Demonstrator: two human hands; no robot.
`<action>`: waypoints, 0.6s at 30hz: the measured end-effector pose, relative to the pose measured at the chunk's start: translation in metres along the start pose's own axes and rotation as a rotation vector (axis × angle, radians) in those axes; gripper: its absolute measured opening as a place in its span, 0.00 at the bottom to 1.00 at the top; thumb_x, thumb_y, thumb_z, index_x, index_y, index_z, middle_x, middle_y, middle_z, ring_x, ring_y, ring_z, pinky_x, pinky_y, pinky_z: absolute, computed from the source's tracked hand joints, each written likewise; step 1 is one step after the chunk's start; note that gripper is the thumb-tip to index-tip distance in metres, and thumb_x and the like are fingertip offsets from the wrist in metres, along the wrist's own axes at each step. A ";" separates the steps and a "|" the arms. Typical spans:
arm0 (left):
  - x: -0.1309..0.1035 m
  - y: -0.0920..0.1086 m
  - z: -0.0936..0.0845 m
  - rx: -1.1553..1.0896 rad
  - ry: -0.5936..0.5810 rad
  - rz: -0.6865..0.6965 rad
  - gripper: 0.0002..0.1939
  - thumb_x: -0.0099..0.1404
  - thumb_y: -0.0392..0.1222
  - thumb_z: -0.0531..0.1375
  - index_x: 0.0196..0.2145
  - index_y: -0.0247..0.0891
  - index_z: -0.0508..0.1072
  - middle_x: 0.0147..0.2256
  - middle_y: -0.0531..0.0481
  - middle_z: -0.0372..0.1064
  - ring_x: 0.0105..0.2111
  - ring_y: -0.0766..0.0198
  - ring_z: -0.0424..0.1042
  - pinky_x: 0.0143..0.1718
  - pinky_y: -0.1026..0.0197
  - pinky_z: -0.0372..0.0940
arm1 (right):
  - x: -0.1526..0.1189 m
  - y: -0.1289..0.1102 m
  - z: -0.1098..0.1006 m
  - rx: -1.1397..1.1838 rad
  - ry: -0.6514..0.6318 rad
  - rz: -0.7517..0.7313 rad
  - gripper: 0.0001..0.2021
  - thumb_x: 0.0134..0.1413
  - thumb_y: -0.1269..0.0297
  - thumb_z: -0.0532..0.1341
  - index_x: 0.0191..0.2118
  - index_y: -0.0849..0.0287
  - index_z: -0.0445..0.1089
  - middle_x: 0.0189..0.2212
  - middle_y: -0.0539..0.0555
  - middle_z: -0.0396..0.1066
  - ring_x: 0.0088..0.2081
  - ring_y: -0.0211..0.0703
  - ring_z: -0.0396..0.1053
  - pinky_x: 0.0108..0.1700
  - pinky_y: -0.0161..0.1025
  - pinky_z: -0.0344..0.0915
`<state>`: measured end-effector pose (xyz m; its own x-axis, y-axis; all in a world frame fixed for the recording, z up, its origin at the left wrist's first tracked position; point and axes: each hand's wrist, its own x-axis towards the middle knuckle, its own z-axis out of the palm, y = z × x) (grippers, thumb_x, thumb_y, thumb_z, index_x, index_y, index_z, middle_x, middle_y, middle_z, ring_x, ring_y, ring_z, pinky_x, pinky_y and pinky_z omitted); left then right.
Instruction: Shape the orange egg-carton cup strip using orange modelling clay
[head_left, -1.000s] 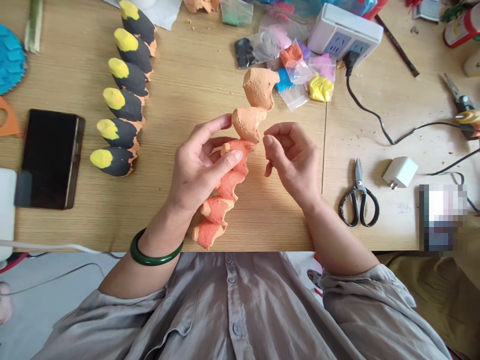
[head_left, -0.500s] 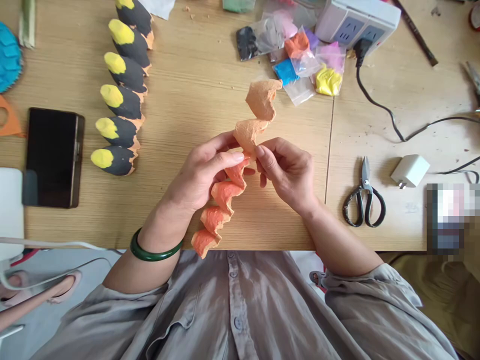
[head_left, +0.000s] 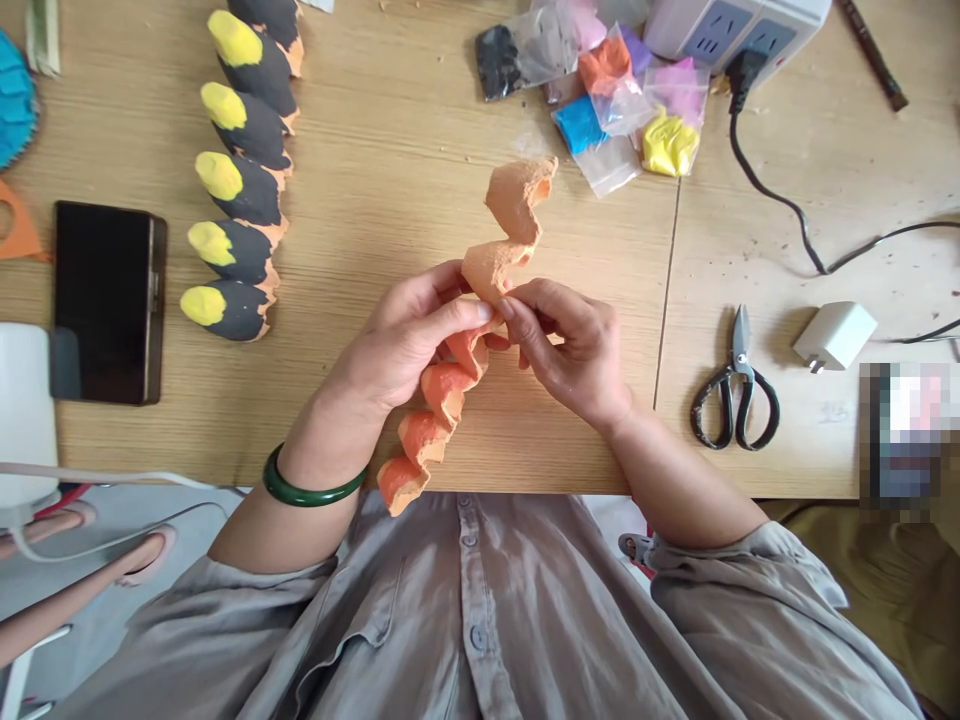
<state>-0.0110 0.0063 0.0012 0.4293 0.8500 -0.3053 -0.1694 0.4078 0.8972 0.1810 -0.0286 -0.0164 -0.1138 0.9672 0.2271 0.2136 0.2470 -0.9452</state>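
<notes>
An orange scalloped strip [head_left: 448, 388] runs slantwise above the table's front edge, its lower cups a deeper orange than the two pale ones at the top. My left hand [head_left: 420, 335] grips it near the middle, thumb on top. My right hand [head_left: 566, 345] pinches the same strip beside the left thumb, at the lower edge of a pale cup. The fingertips of both hands nearly meet. To the left lies a similar strip [head_left: 251, 187] with dark grey cups and yellow tips.
Small bags of coloured clay [head_left: 670, 143] lie at the back, beside a power strip [head_left: 731, 25] with a plug and cable. Black-handled scissors [head_left: 739, 385] and a white charger [head_left: 835, 335] are on the right. A black phone-like device [head_left: 105, 305] lies left.
The strip has turned slightly in my hands, its upper end shifting a little left. My right fingertips have moved slightly left, closer to the left thumb. The view has shifted a little.
</notes>
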 end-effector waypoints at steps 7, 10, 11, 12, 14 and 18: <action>0.008 -0.004 -0.009 -0.071 -0.103 0.026 0.11 0.65 0.49 0.73 0.43 0.45 0.85 0.39 0.44 0.82 0.53 0.39 0.85 0.52 0.44 0.82 | 0.002 -0.006 0.001 0.066 0.044 0.053 0.23 0.80 0.37 0.69 0.39 0.51 0.77 0.33 0.52 0.75 0.34 0.44 0.75 0.32 0.40 0.73; 0.009 -0.005 -0.009 -0.097 -0.119 0.028 0.11 0.64 0.46 0.74 0.44 0.44 0.85 0.37 0.47 0.81 0.45 0.46 0.83 0.48 0.46 0.82 | 0.002 -0.005 0.003 0.076 0.045 0.047 0.25 0.78 0.34 0.70 0.39 0.51 0.78 0.31 0.52 0.75 0.33 0.44 0.73 0.32 0.40 0.73; 0.008 -0.005 -0.009 -0.095 -0.128 0.027 0.11 0.64 0.46 0.75 0.44 0.44 0.85 0.37 0.47 0.82 0.44 0.47 0.82 0.48 0.47 0.82 | 0.002 -0.005 0.003 0.079 0.042 0.044 0.25 0.78 0.34 0.70 0.39 0.51 0.78 0.31 0.52 0.75 0.33 0.43 0.72 0.32 0.39 0.72; 0.008 -0.005 -0.009 -0.088 -0.134 0.028 0.11 0.63 0.46 0.75 0.43 0.44 0.85 0.38 0.47 0.83 0.44 0.47 0.82 0.46 0.47 0.82 | 0.002 -0.006 0.004 0.091 0.038 0.054 0.26 0.77 0.34 0.70 0.38 0.52 0.78 0.31 0.51 0.75 0.32 0.42 0.71 0.31 0.39 0.72; 0.008 -0.005 -0.008 -0.079 -0.143 0.023 0.10 0.64 0.46 0.75 0.41 0.44 0.83 0.40 0.45 0.84 0.47 0.45 0.83 0.42 0.47 0.82 | 0.004 -0.008 0.004 0.163 0.020 0.129 0.28 0.76 0.31 0.70 0.38 0.53 0.77 0.30 0.50 0.74 0.30 0.39 0.69 0.29 0.36 0.70; 0.007 -0.004 -0.007 -0.097 -0.128 0.031 0.10 0.64 0.44 0.74 0.43 0.44 0.83 0.39 0.45 0.82 0.46 0.43 0.84 0.37 0.45 0.81 | 0.009 -0.012 0.003 0.427 -0.058 0.364 0.32 0.70 0.28 0.73 0.35 0.55 0.73 0.28 0.47 0.70 0.26 0.34 0.65 0.24 0.32 0.71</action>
<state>-0.0134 0.0133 -0.0066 0.5312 0.8156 -0.2294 -0.2661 0.4176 0.8688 0.1748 -0.0227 -0.0034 -0.1623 0.9777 -0.1336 -0.1614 -0.1599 -0.9739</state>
